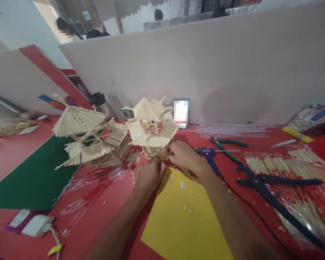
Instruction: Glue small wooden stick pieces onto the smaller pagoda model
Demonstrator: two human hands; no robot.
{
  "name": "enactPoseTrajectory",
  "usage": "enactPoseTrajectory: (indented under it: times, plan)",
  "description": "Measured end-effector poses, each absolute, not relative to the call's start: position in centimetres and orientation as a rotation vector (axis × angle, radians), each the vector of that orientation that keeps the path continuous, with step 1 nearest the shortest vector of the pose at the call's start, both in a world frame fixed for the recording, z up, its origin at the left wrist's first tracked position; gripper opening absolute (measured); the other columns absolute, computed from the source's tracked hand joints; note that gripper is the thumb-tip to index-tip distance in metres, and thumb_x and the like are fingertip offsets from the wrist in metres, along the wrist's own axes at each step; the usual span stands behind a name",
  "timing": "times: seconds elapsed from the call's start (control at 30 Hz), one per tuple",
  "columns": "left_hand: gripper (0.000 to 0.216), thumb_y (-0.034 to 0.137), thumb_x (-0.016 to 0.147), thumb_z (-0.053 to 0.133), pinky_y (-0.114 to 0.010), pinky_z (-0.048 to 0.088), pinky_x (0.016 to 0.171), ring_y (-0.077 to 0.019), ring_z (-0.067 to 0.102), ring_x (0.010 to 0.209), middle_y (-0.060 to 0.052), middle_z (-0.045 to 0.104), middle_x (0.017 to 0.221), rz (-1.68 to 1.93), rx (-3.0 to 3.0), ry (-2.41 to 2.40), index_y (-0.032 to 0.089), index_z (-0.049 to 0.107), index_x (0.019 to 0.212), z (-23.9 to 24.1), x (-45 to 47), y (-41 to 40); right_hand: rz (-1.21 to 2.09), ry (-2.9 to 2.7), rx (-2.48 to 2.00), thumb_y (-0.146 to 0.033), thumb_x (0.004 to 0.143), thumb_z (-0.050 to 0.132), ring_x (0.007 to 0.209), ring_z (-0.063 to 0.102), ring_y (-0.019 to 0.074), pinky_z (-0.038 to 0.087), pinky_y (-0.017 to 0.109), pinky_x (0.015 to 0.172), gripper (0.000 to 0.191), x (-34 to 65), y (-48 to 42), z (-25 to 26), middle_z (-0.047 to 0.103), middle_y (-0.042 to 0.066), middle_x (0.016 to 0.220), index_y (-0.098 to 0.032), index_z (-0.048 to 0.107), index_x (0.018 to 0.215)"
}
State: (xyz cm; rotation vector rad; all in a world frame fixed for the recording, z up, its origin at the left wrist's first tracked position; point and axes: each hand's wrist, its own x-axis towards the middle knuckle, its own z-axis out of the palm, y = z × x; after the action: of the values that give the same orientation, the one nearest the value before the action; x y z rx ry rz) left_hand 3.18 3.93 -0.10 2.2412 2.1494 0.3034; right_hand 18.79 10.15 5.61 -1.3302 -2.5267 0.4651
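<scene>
A small two-roofed pavilion (151,135) built of pale wooden sticks stands near the back of the red table, in front of both hands. My left hand (151,174) is at its front base, with fingers curled; whatever they pinch is hidden. At the base's right side is my right hand (180,153), its fingers bent against the model; its fingertips are partly hidden. A second, larger stick pavilion (89,135) stands to the left, close beside the first. Below my hands lies a yellow sheet (184,224) with several short stick pieces (182,185).
At right lie a blue glue gun (210,159), green-handled pliers (227,148), large dark blue cutters (276,202) and bagged sticks (308,195). A lit phone (181,113) leans on the white partition (206,65). At left are a green sheet (38,180) and a white plug (36,225).
</scene>
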Motion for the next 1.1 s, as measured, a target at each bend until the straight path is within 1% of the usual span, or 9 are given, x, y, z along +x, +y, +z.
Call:
enactPoseTrajectory:
  times: [0.1, 0.27, 0.53, 0.8, 0.97, 1.1]
  plan:
    - [0.025, 0.031, 0.095, 0.043, -0.027, 0.037, 0.060, -0.0208, 0.068, 0.074, -0.007, 0.072, 0.082, 0.307, 2.236, 2.136, 0.019, 0.064, 0.088, 0.0, 3.2, 4.0, 0.468, -2.529, -1.322, -0.026, 0.094, 0.050, 0.086, 0.067, 0.0228, 0.043, 0.029, 0.072, 0.018, 18.8, 10.2, 5.6, 0.073, 0.011, 0.095, -0.018, 0.066, 0.093]
    - [0.027, 0.032, 0.096, 0.042, -0.027, 0.037, 0.061, -0.0203, 0.067, 0.073, -0.007, 0.072, 0.082, 0.327, 2.242, 2.114, 0.019, 0.064, 0.088, 0.0, 3.2, 3.9, 0.501, -2.522, -1.329, -0.027, 0.095, 0.049, 0.087, 0.067, 0.0223, 0.043, 0.028, 0.074, 0.020, 18.8, 10.1, 5.7, 0.073, 0.011, 0.097, -0.018, 0.067, 0.097]
    - [0.031, 0.034, 0.098, 0.037, -0.028, 0.040, 0.062, -0.0206, 0.067, 0.075, -0.007, 0.072, 0.085, 0.383, 2.262, 2.093, 0.018, 0.063, 0.092, -0.2, 2.9, 3.7, 0.525, -2.513, -1.310, -0.025, 0.095, 0.049, 0.093, 0.067, 0.0229, 0.043, 0.028, 0.078, 0.020, 18.9, 10.1, 5.7, 0.072, 0.012, 0.102, -0.018, 0.067, 0.099]
    - [0.030, 0.035, 0.099, 0.036, -0.027, 0.040, 0.062, -0.0206, 0.068, 0.076, -0.008, 0.073, 0.091, 0.418, 2.247, 2.087, 0.019, 0.062, 0.099, -0.6, 2.9, 3.8, 0.473, -2.533, -1.317, -0.026, 0.095, 0.048, 0.088, 0.068, 0.0223, 0.042, 0.028, 0.074, 0.020, 18.8, 10.3, 5.2, 0.073, 0.011, 0.097, -0.019, 0.067, 0.093]
    - [0.029, 0.038, 0.100, 0.037, -0.027, 0.041, 0.063, -0.0203, 0.068, 0.076, -0.008, 0.073, 0.093, 0.446, 2.244, 2.101, 0.020, 0.060, 0.101, -0.9, 2.5, 3.9, 0.457, -2.531, -1.293, -0.025, 0.094, 0.049, 0.088, 0.067, 0.0227, 0.041, 0.028, 0.074, 0.019, 18.8, 10.2, 5.2, 0.073, 0.011, 0.099, -0.019, 0.067, 0.096]
    - [0.025, 0.036, 0.100, 0.038, -0.027, 0.041, 0.063, -0.0203, 0.069, 0.079, -0.006, 0.072, 0.093, 0.477, 2.237, 2.092, 0.020, 0.058, 0.102, -1.0, 2.3, 3.8, 0.462, -2.530, -1.292, -0.025, 0.095, 0.048, 0.088, 0.068, 0.0227, 0.041, 0.028, 0.073, 0.019, 18.8, 10.1, 5.4, 0.073, 0.010, 0.100, -0.019, 0.066, 0.096]
